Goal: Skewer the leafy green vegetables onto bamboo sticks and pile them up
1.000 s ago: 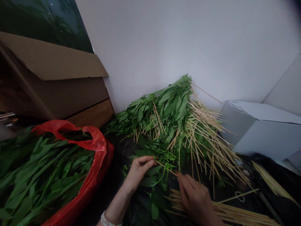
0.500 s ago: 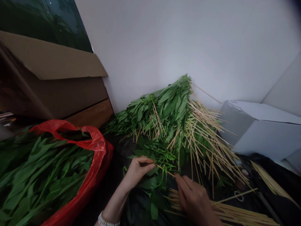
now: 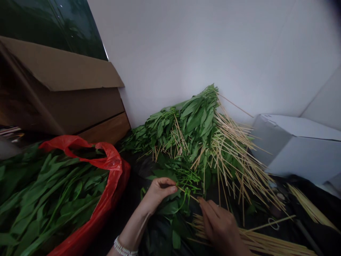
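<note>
A thin wooden skewer (image 3: 190,194) runs between my two hands, with a green leafy stem (image 3: 187,193) looped around its middle. My left hand (image 3: 160,192) is closed, thumb and forefinger pinching the skewer's far end. Lower down, the fingers of my right hand (image 3: 220,220) are closed around its other end. Leaves hang from the stem below the skewer. Just beyond my hands lie loose green stems (image 3: 190,176) on dark plastic. A bundle of bare skewers (image 3: 269,241) lies beneath and beside my right hand.
At the left stands a red plastic bag (image 3: 117,177) full of long leaves (image 3: 53,199). Behind it is a cardboard box (image 3: 80,103). Skewered leaf bunches (image 3: 198,113) are heaped against the white wall (image 3: 186,46). A white box (image 3: 306,149) stands at the right, near more skewers (image 3: 310,206).
The whole view has shifted slightly, with things appearing a little further right. Both hands keep the same grip on the skewer, and the looped stem remains on it.
</note>
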Available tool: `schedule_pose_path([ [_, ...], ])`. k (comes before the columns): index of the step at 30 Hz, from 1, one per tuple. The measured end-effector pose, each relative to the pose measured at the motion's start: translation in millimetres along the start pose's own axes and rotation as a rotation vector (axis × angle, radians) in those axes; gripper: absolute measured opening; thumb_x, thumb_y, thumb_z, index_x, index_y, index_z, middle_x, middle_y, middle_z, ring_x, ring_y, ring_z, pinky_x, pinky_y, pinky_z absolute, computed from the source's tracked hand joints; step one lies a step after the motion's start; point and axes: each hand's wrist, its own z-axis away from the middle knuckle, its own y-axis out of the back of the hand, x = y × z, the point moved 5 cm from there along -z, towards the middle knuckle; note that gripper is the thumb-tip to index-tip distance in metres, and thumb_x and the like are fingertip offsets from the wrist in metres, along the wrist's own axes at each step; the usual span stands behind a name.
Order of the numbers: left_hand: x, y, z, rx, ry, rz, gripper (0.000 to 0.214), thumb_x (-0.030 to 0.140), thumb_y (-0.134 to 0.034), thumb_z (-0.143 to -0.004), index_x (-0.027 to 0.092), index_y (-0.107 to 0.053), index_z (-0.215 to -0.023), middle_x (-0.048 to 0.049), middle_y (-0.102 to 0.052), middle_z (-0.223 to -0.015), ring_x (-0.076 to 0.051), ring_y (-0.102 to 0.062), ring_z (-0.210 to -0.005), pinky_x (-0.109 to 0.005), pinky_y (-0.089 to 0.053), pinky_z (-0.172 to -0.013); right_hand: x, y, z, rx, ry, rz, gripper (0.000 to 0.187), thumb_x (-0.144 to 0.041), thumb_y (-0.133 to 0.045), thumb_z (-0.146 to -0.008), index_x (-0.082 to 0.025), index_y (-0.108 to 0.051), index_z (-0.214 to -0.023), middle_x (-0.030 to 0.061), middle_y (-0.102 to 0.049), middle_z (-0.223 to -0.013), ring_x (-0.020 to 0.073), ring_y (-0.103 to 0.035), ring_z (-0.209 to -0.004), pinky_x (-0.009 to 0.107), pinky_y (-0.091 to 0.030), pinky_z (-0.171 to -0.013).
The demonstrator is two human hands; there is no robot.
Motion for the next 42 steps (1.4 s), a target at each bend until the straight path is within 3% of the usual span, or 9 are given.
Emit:
schedule_pose_path([
  [8,-11.1,-21.9,2.2,-0.171,-0.019,-0.064,0.017,0.026,-0.084,-0.059,0.014,-0.074,-0.065,-0.0007,-0.068,-0.062,-0.011,-0.057,-0.059,-0.021,-0.044,-0.062,-3.1,-3.4,0.1,-0.02,-0.001,-0.037,0.031,-0.008,-0.033,-0.09,-0.01,-0.058,-0.109,0.0042,-0.062,-0.072,0.0109,-0.058,-0.057,0.022,-0.045,-0.055],
  [12,-6.1,-21.0,1.7,-0.179,-0.079,-0.137,0.023,0.029,-0.081,-0.062,0.015,-0.076,-0.08,-0.0042,-0.073,-0.075,-0.016,-0.063,-0.069,-0.024,-0.047,-0.068,-0.8,-5.1,0.9,-0.014,-0.011,0.004,0.029,-0.01,-0.035,-0.091,-0.01,-0.059,-0.108,0.0041,-0.061,-0.072,0.0112,-0.058,-0.057,0.023,-0.045,-0.056],
  [15,15.5,-2.6,3.8,-0.069,-0.184,-0.32,0.031,0.032,-0.075,-0.07,0.016,-0.075,-0.097,-0.0082,-0.075,-0.09,-0.022,-0.066,-0.083,-0.029,-0.048,-0.077,3.2,-7.7,3.7,-0.027,-0.019,0.029,0.028,-0.01,-0.036,-0.091,-0.008,-0.059,-0.109,0.0038,-0.06,-0.071,0.0117,-0.058,-0.057,0.024,-0.044,-0.057],
  [20,52.6,42.2,18.3,0.099,-0.352,-0.843,0.02,0.026,-0.058,-0.083,0.02,-0.075,-0.093,-0.0066,-0.073,-0.093,-0.023,-0.064,-0.091,-0.032,-0.046,-0.084,5.8,-9.7,7.1,-0.023,-0.024,0.033,0.029,-0.01,-0.037,-0.092,-0.008,-0.059,-0.11,0.0048,-0.061,-0.075,0.0123,-0.058,-0.059,0.026,-0.043,-0.06],
  [28,10.8,96.1,21.9,0.203,-0.165,-1.421,0.035,0.001,-0.052,-0.075,0.018,-0.073,-0.097,-0.009,-0.071,-0.098,-0.023,-0.062,-0.095,-0.033,-0.044,-0.086,2.3,-6.3,3.8,-0.004,-0.005,0.031,0.028,-0.011,-0.037,-0.092,-0.01,-0.059,-0.108,0.0032,-0.061,-0.072,0.011,-0.057,-0.058,0.024,-0.041,-0.059],
  [31,0.9,101.2,21.4,0.191,-0.118,-1.455,0.046,-0.007,-0.05,-0.065,0.017,-0.072,-0.098,-0.0097,-0.069,-0.099,-0.023,-0.06,-0.097,-0.032,-0.043,-0.085,3.6,-6.4,4.5,-0.002,-0.012,0.035,0.028,-0.012,-0.037,-0.093,-0.01,-0.059,-0.108,0.0029,-0.06,-0.071,0.0109,-0.056,-0.057,0.024,-0.041,-0.058],
  [34,6.4,100.9,22.0,0.206,-0.095,-1.442,0.035,-0.005,-0.052,-0.065,0.014,-0.073,-0.086,-0.0104,-0.067,-0.09,-0.023,-0.061,-0.09,-0.031,-0.045,-0.081,4.0,-6.8,5.2,-0.002,-0.009,0.052,0.028,-0.012,-0.036,-0.093,-0.011,-0.059,-0.109,0.0031,-0.061,-0.072,0.011,-0.057,-0.057,0.024,-0.042,-0.059],
  [39,46.9,83.4,26.0,0.241,-0.24,-1.146,0.011,0.015,-0.06,-0.075,0.017,-0.07,-0.081,-0.0059,-0.069,-0.084,-0.022,-0.064,-0.082,-0.03,-0.047,-0.076,4.7,-7.0,5.5,-0.005,-0.024,0.021,0.029,-0.011,-0.036,-0.092,-0.01,-0.059,-0.11,0.0042,-0.062,-0.074,0.0117,-0.059,-0.061,0.024,-0.044,-0.062],
  [42,70.8,66.1,22.5,0.253,-0.314,-0.831,0.016,0.029,-0.063,-0.078,0.019,-0.071,-0.088,-0.0039,-0.073,-0.089,-0.022,-0.065,-0.086,-0.03,-0.048,-0.08,4.9,-7.5,6.3,-0.003,-0.026,0.027,0.029,-0.012,-0.037,-0.092,-0.01,-0.059,-0.111,0.0045,-0.063,-0.075,0.0118,-0.059,-0.06,0.024,-0.045,-0.061],
])
